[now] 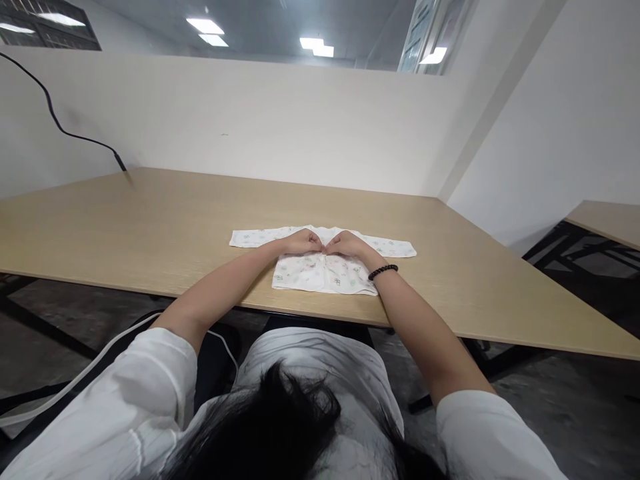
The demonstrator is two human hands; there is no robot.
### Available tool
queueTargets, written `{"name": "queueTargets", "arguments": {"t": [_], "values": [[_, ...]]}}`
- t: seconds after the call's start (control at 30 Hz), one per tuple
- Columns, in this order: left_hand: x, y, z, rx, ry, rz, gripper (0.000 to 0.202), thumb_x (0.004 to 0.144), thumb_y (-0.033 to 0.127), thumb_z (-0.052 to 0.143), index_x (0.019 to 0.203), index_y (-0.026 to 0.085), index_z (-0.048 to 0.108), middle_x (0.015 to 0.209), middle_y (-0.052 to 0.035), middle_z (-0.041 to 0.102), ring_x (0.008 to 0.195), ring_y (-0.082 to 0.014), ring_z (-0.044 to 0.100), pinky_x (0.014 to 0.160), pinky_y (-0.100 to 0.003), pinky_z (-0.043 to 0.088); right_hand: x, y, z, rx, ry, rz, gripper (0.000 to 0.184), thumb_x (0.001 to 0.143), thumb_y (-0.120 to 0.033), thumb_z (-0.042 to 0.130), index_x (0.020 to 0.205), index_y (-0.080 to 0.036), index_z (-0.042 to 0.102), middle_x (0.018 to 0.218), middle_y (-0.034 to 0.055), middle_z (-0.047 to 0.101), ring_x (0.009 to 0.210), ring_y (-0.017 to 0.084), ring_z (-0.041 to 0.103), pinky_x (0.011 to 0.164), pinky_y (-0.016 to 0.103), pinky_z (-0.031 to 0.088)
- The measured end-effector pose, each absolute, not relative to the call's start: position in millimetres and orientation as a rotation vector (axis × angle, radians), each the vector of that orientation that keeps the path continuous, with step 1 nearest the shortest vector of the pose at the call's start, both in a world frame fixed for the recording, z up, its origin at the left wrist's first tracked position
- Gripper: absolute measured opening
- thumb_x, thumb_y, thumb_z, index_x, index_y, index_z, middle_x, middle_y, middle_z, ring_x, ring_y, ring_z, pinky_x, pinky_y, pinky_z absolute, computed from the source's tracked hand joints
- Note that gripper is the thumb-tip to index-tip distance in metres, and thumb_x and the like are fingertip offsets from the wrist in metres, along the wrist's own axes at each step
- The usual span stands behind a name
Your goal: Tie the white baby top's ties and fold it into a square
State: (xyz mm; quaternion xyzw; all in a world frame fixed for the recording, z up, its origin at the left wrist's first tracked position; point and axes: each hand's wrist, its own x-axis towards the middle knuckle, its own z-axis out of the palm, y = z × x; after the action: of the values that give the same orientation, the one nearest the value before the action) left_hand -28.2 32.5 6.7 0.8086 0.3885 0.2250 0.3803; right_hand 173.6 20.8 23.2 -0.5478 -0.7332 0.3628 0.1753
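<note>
A white baby garment (323,275) with a small pastel print lies flat on the light wood table (150,220), its sleeves stretched out to both sides. My left hand (303,241) and my right hand (347,244) meet at its upper middle, fingertips almost touching. Both hands are curled and appear to pinch the fabric at the centre, and they hide the collar area. A black beaded bracelet (383,272) circles my right wrist.
A white partition wall (250,120) runs behind the table, and a black cable (65,123) hangs over it at the left. A white cord (85,373) crosses my lap area. Another wooden desk (607,223) stands lower right, beyond the table's corner.
</note>
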Motion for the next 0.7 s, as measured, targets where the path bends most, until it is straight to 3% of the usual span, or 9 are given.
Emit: {"name": "queueTargets", "arguments": {"t": [0.13, 0.27, 0.33, 0.47, 0.6, 0.7], "values": [[-29.7, 33.5, 9.1, 2.074, 0.983, 0.543, 0.025, 0.071, 0.040, 0.067, 0.069, 0.015, 0.068, 0.055, 0.0027, 0.049, 0.051, -0.0103, 0.039, 0.051, -0.025, 0.027, 175.4, 25.3, 23.4, -1.536, -2.042, 1.139, 0.021, 0.061, -0.028, 0.078, 0.057, -0.017, 0.061, 0.045, -0.0066, 0.040, 0.046, 0.008, 0.030, 0.045, 0.025, 0.022], [-30.3, 34.7, 10.4, 2.104, 0.981, 0.500, 0.023, 0.072, 0.038, 0.068, 0.065, 0.016, 0.064, 0.055, 0.0032, 0.046, 0.051, -0.0102, 0.039, 0.050, -0.025, 0.027, 176.2, 29.8, 21.7, -1.545, -1.874, 1.249, 0.030, 0.059, -0.020, 0.079, 0.049, -0.018, 0.051, 0.045, -0.0045, 0.045, 0.048, 0.009, 0.036, 0.046, 0.025, 0.027], [-29.6, 35.0, 9.0, 2.115, 0.993, 0.510, 0.020, 0.071, 0.036, 0.068, 0.068, 0.017, 0.064, 0.057, 0.0027, 0.049, 0.052, -0.0106, 0.041, 0.051, -0.025, 0.029, 176.3, 29.8, 21.1, -1.551, -1.837, 1.239, 0.027, 0.058, -0.018, 0.080, 0.050, -0.017, 0.055, 0.045, -0.0039, 0.047, 0.048, 0.009, 0.038, 0.046, 0.025, 0.028], [-29.2, 33.3, 6.1, 2.145, 1.050, 0.572, 0.024, 0.071, 0.037, 0.072, 0.083, 0.017, 0.065, 0.062, 0.0031, 0.053, 0.055, -0.0120, 0.045, 0.053, -0.025, 0.031, 176.7, 27.3, 20.2, -1.545, -1.881, 1.160, 0.010, 0.060, -0.019, 0.079, 0.062, -0.015, 0.071, 0.047, -0.0030, 0.055, 0.048, 0.009, 0.041, 0.046, 0.025, 0.031], [-33.3, 28.9, 9.3, 2.291, 0.990, 0.602, 0.040, 0.078, 0.043, 0.069, 0.111, 0.021, 0.061, 0.063, 0.0057, 0.052, 0.057, -0.0134, 0.045, 0.058, -0.025, 0.034, 176.3, 26.2, 18.5, -1.502, -1.913, 1.110, 0.015, 0.057, -0.022, 0.082, 0.067, -0.015, 0.073, 0.050, -0.0032, 0.058, 0.046, 0.008, 0.041, 0.046, 0.024, 0.031], [-36.7, 26.9, 13.5, 2.474, 0.960, 0.533, 0.038, 0.084, 0.045, 0.063, 0.116, 0.023, 0.063, 0.066, 0.0036, 0.055, 0.061, -0.0152, 0.048, 0.061, -0.025, 0.033, 176.7, 23.5, 21.9, -1.496, -1.943, 1.056, 0.025, 0.056, -0.030, 0.086, 0.063, -0.016, 0.066, 0.049, -0.0038, 0.054, 0.047, 0.008, 0.040, 0.046, 0.024, 0.029]]}}
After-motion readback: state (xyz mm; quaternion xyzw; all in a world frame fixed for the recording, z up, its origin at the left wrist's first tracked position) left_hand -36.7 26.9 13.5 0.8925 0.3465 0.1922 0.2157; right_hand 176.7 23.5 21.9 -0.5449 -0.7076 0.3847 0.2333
